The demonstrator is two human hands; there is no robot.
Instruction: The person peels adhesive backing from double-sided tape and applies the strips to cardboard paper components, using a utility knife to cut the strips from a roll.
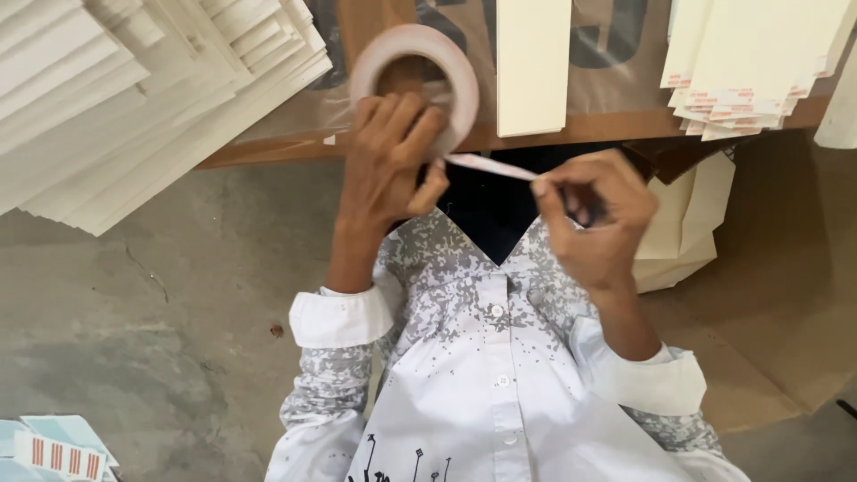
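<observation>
The left hand [388, 161] grips a roll of tape [416, 85], fingers curled over its lower rim, holding it just above the front edge of the desk [571, 129]. A strip of tape [489, 166] runs from the roll to the right hand [594, 214], which pinches the strip's free end between thumb and forefinger. The strip hangs in the air in front of the desk edge, touching nothing else.

On the desk, a large stack of cream sheets [134, 98] fans out at the left, its corner overhanging the edge. A single cream sheet [533, 67] lies just right of the roll, reaching the edge. Another fanned stack with red-marked ends [750, 71] sits at the far right. Between the stacks the brown desk surface shows open.

Below, the concrete floor [161, 303] lies open left of the arms. A few cards with red bars [58, 451] rest at the bottom left corner.
</observation>
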